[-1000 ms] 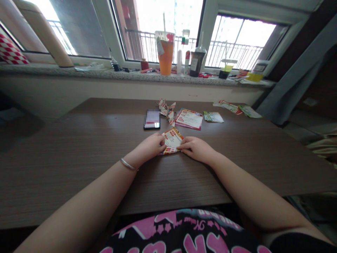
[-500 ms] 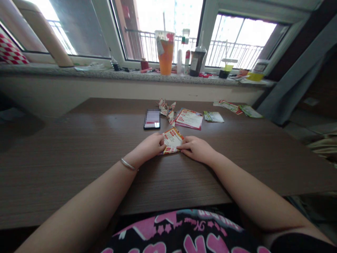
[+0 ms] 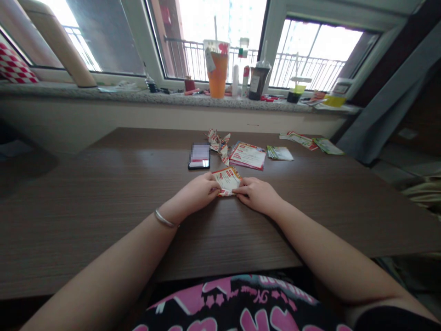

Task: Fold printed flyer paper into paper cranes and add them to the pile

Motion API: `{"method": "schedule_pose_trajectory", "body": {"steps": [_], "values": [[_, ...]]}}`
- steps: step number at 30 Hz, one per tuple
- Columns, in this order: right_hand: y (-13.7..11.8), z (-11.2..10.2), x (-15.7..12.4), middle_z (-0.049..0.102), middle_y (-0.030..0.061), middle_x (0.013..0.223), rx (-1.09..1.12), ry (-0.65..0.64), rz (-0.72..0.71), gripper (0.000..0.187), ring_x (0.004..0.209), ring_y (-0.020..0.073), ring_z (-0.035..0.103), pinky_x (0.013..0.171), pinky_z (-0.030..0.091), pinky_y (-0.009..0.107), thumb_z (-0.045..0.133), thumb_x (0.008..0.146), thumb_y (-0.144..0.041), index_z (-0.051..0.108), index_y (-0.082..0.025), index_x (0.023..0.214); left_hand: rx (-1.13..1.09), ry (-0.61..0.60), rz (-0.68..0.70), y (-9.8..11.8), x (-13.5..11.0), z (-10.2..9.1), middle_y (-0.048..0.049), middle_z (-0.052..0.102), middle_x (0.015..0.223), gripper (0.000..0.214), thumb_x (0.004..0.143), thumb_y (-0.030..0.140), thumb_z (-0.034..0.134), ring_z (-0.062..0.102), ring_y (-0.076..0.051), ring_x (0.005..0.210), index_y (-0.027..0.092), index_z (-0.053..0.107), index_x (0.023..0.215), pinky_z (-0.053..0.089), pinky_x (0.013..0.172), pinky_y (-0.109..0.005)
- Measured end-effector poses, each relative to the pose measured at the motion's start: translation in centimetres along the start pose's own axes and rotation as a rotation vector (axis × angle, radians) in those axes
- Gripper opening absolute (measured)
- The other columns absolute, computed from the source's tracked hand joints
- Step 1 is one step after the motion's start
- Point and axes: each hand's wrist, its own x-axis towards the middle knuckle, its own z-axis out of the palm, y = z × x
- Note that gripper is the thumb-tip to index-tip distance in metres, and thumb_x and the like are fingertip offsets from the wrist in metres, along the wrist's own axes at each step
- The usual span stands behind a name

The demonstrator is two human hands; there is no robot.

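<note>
A printed sheet of paper (image 3: 228, 180), white with red labels and an orange border, lies on the table between my hands, its near edge folded over. My left hand (image 3: 201, 191) grips the left side, thumb on the near fold. At the right side, my right hand (image 3: 257, 193) pinches the paper, with fingertips pressed on the same fold. Just beyond the sheet are a phone (image 3: 199, 156), folded paper pieces (image 3: 219, 145) in a spiky heap, and a stack of similar printed sheets (image 3: 248, 155).
Smaller cards (image 3: 279, 153) and leaflets (image 3: 327, 145) lie toward the table's (image 3: 103, 197) back right. On the windowsill (image 3: 165, 98) stand an orange drink cup (image 3: 217, 69), a dark drink cup (image 3: 257, 82), bottles and a long cardboard tube (image 3: 58, 43).
The near edge of the paper has moved slightly away from me and the fold lies flatter. My left hand has shifted a little right along it.
</note>
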Motion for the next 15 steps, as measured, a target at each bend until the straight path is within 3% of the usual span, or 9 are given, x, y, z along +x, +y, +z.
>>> {"method": "schedule_pose_trajectory", "body": {"steps": [3, 15], "values": [[0.0, 0.0, 0.1, 0.065, 0.0054, 0.104, -0.004, -0.018, 0.013, 0.029, 0.097, 0.0202, 0.058, 0.081, 0.045, 0.03, 0.049, 0.093, -0.034, 0.07, -0.032, 0.113, 0.034, -0.024, 0.11, 0.4, -0.6, -0.3, -0.0083, 0.065, 0.111, 0.028, 0.093, 0.023, 0.047, 0.059, -0.021, 0.104, 0.02, 0.073, 0.104, 0.044, 0.099, -0.034], [-0.3, -0.9, 0.1, 0.068, 0.0037, 0.104, 0.065, 0.001, 0.074, 0.019, 0.098, 0.0188, 0.061, 0.079, 0.045, 0.027, 0.056, 0.089, -0.031, 0.071, -0.026, 0.101, 0.216, -0.087, 0.033, 1.7, -1.6, -0.3, -0.0101, 0.062, 0.11, 0.032, 0.091, 0.025, 0.047, 0.059, -0.024, 0.103, 0.022, 0.064, 0.118, 0.048, 0.093, -0.038]]}}
